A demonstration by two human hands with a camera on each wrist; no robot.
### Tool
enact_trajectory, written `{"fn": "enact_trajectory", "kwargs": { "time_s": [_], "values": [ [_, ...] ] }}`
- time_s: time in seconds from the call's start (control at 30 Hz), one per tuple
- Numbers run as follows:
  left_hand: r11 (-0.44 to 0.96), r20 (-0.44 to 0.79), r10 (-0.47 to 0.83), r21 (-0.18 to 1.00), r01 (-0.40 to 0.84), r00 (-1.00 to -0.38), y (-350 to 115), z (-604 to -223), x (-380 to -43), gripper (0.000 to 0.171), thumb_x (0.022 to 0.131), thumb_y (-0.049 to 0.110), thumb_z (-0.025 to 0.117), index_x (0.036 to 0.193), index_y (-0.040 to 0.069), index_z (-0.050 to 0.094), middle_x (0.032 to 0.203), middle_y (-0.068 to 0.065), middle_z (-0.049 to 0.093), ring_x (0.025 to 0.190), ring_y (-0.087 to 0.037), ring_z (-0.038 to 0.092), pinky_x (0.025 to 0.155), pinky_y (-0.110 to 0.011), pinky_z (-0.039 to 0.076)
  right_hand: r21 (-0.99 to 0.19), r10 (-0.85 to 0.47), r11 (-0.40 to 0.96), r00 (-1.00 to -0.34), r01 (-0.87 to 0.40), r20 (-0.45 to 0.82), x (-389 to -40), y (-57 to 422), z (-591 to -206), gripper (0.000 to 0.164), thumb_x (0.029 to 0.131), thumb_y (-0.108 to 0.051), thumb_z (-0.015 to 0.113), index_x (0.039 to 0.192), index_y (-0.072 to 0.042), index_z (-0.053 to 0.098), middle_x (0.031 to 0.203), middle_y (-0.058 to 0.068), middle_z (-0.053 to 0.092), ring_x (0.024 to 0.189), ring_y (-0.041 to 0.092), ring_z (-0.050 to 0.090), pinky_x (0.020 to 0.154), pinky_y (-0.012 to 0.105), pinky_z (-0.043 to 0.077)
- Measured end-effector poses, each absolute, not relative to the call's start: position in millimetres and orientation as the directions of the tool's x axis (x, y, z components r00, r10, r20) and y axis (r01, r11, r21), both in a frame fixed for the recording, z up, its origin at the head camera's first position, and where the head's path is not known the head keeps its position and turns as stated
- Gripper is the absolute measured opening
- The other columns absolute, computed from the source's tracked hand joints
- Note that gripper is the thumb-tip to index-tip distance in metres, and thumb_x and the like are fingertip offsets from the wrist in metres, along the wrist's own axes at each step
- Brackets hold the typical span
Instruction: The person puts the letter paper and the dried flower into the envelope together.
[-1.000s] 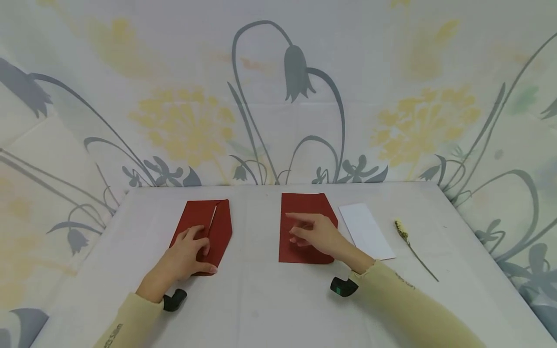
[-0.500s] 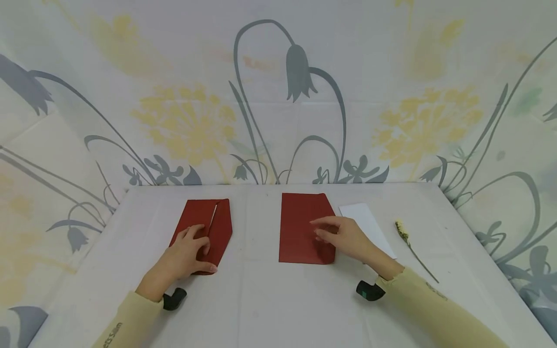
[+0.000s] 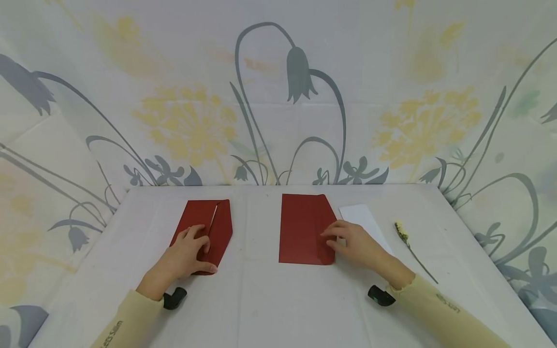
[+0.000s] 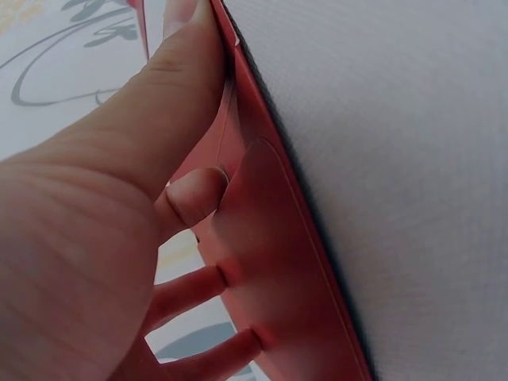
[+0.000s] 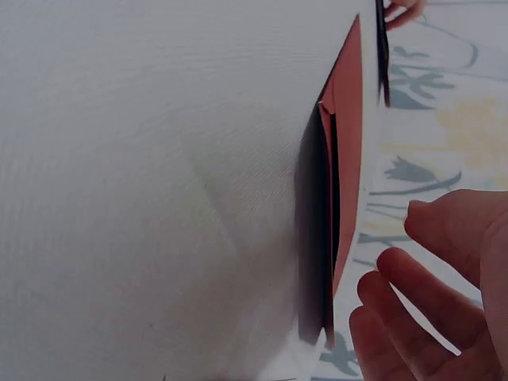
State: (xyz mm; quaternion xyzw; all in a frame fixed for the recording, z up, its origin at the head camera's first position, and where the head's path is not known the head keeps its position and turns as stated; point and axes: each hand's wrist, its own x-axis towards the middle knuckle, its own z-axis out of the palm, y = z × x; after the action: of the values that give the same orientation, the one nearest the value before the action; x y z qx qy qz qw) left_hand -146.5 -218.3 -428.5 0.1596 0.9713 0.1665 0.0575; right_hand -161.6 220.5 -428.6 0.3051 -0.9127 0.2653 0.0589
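Observation:
On the left of the table, my left hand (image 3: 184,253) rests on a red envelope (image 3: 196,210), fingertips pressing its face and thumb at the near edge. A thin white strip shows along this envelope's slanted flap. The left wrist view shows the same envelope (image 4: 278,262) close up, with the fingers spread against it and its paper bowed near the index finger. My right hand (image 3: 354,241) hovers at the right edge of a second red envelope (image 3: 300,229), fingers loosely bent and holding nothing. In the right wrist view, that envelope (image 5: 347,159) is seen edge-on, its opening gaping slightly.
A white card (image 3: 361,220) lies right of the second envelope, partly covered by my right hand. Farther right is a small yellow flower (image 3: 402,231) on a long stem. A floral cloth (image 3: 278,96) hangs behind the white table (image 3: 261,309).
My right hand has drawn back rightward, from over the middle of the second envelope to its right edge. The left hand and both envelopes stay where they were.

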Motion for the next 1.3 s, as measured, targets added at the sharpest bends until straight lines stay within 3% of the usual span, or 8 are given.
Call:
{"fn": "enact_trajectory", "kwargs": {
  "time_s": [0.17, 0.37, 0.77, 1.03, 1.13, 1.3],
  "values": [
    [0.893, -0.063, 0.328, 0.347, 0.287, -0.943, -218, -428, -146, 0.044, 0.072, 0.041, 0.089, 0.080, 0.019, 0.051, 0.146, -0.025, 0.037, 0.132, -0.058, 0.030, 0.073, -0.058, 0.052, -0.332, -0.589, 0.713, -0.784, -0.618, 0.195, -158, 220, -429, 0.025, 0.088, -0.010, 0.076, 0.112, -0.007, 0.074, 0.123, 0.011, 0.065, 0.118, 0.032, 0.058, 0.097, 0.045, 0.050],
    [0.894, -0.067, 0.327, 0.344, 0.285, -0.943, -218, -429, -146, 0.044, 0.073, 0.041, 0.088, 0.081, 0.019, 0.051, 0.147, -0.025, 0.037, 0.132, -0.057, 0.030, 0.073, -0.059, 0.052, -0.307, -0.649, 0.710, -0.758, -0.634, 0.064, -158, 221, -434, 0.036, 0.090, -0.016, 0.074, 0.124, -0.003, 0.069, 0.140, 0.020, 0.055, 0.134, 0.040, 0.046, 0.106, 0.051, 0.041],
    [0.902, -0.038, 0.301, 0.336, 0.271, -0.953, -220, -426, -141, 0.049, 0.073, 0.047, 0.087, 0.099, 0.019, 0.057, 0.148, -0.022, 0.039, 0.133, -0.054, 0.031, 0.077, -0.069, 0.048, -0.318, -0.647, 0.723, -0.763, -0.613, 0.001, -161, 221, -438, 0.037, 0.090, -0.017, 0.074, 0.123, -0.003, 0.069, 0.142, 0.022, 0.052, 0.135, 0.042, 0.044, 0.106, 0.052, 0.040],
    [0.881, 0.081, 0.330, 0.331, 0.338, -0.940, -216, -415, -138, 0.040, 0.082, 0.039, 0.082, 0.106, 0.014, 0.061, 0.142, -0.022, 0.047, 0.129, -0.050, 0.039, 0.082, -0.064, 0.051, -0.326, -0.652, 0.713, -0.758, -0.621, 0.014, -160, 224, -442, 0.038, 0.092, -0.017, 0.073, 0.126, -0.001, 0.067, 0.145, 0.022, 0.049, 0.137, 0.042, 0.042, 0.107, 0.052, 0.038],
    [0.860, 0.133, 0.361, 0.335, 0.385, -0.923, -209, -412, -139, 0.034, 0.085, 0.034, 0.080, 0.105, 0.013, 0.062, 0.138, -0.019, 0.052, 0.126, -0.044, 0.046, 0.086, -0.059, 0.051, -0.326, -0.661, 0.703, -0.750, -0.632, 0.028, -159, 225, -443, 0.038, 0.091, -0.016, 0.073, 0.126, -0.001, 0.067, 0.144, 0.023, 0.050, 0.136, 0.043, 0.042, 0.106, 0.053, 0.040],
    [0.833, 0.150, 0.401, 0.351, 0.428, -0.904, -189, -413, -139, 0.031, 0.086, 0.033, 0.079, 0.107, 0.015, 0.063, 0.135, -0.011, 0.056, 0.122, -0.033, 0.052, 0.080, -0.047, 0.055, -0.324, -0.672, 0.690, -0.739, -0.647, 0.046, -158, 224, -443, 0.037, 0.091, -0.016, 0.073, 0.125, -0.001, 0.068, 0.143, 0.024, 0.051, 0.134, 0.043, 0.044, 0.105, 0.053, 0.041]
  ]
}}
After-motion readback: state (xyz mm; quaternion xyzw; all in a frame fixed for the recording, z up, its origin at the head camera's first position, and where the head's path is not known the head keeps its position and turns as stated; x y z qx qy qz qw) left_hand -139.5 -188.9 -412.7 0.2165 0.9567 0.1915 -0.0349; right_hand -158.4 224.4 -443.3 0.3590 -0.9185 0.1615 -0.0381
